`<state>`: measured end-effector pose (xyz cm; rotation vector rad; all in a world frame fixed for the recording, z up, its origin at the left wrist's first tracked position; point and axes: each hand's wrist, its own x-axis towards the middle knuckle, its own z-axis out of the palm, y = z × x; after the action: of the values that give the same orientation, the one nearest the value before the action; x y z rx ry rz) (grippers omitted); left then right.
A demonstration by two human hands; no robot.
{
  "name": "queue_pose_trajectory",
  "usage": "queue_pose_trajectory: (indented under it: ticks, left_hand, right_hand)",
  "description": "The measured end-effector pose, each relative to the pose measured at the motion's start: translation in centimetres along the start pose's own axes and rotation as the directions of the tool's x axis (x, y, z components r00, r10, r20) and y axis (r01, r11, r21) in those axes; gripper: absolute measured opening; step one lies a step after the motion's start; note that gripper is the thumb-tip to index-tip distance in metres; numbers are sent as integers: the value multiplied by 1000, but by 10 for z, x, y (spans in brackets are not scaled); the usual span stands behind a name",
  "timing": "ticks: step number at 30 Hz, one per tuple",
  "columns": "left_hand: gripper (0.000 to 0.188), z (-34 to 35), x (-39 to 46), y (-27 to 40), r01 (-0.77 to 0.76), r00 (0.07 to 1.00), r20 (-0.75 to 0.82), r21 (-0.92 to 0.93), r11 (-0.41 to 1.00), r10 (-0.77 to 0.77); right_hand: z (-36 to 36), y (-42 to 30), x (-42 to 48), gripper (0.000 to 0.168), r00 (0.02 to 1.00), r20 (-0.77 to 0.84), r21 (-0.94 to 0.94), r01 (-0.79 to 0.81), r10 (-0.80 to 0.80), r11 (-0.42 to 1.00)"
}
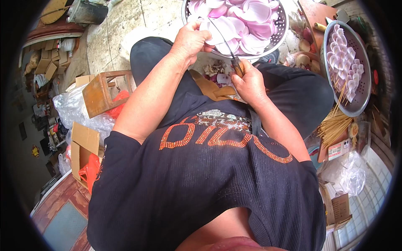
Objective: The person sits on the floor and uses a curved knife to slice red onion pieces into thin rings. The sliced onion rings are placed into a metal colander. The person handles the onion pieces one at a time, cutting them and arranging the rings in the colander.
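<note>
A steel colander (281, 29) heaped with loose purple onion layers (256, 14) stands before me. Over its near left rim, my left hand (193, 39) pinches a pale onion layer (221, 31). My right hand (249, 80) grips the wooden handle of a thin dark-bladed knife (237, 67), its curved blade reaching up across that layer. Whether the blade touches or cuts into it I cannot tell. At the right, a second steel colander (359, 103) holds skewered onion pieces (344, 62) on bamboo sticks.
Onion scraps (220, 77) lie on the floor between my legs. Bundled bamboo skewers (334, 125) and a phone (339, 149) are at the right. Whole onions (303, 59) lie between the colanders. A wooden stool (105, 94), plastic bags and a cardboard box (84, 138) stand at the left.
</note>
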<state>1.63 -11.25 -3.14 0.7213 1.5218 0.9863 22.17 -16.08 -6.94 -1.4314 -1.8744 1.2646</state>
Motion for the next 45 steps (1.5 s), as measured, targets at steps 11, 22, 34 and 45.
queue_pose_trajectory:
  ticks: [11,22,34,45]
  left_hand:
    - [20,0,-1,3,29,999,23,-11,1000,-29]
    - [26,4,2,9,82,988,133,14,997,-83]
    - [40,4,10,3,2,1000,-3,-57,998,-2]
    - [26,3,11,6,-11,1000,-14,-147,989,9]
  right_hand:
    - [3,2,1,28,1000,-4,-10,9,-9,1000]
    - [3,1,24,26,1000,5,-10,-24,24,1000]
    - [-3,-11,23,29,996,-3,87,-89,90,992]
    - [0,-9,12,27,999,17,68,-29,28,997]
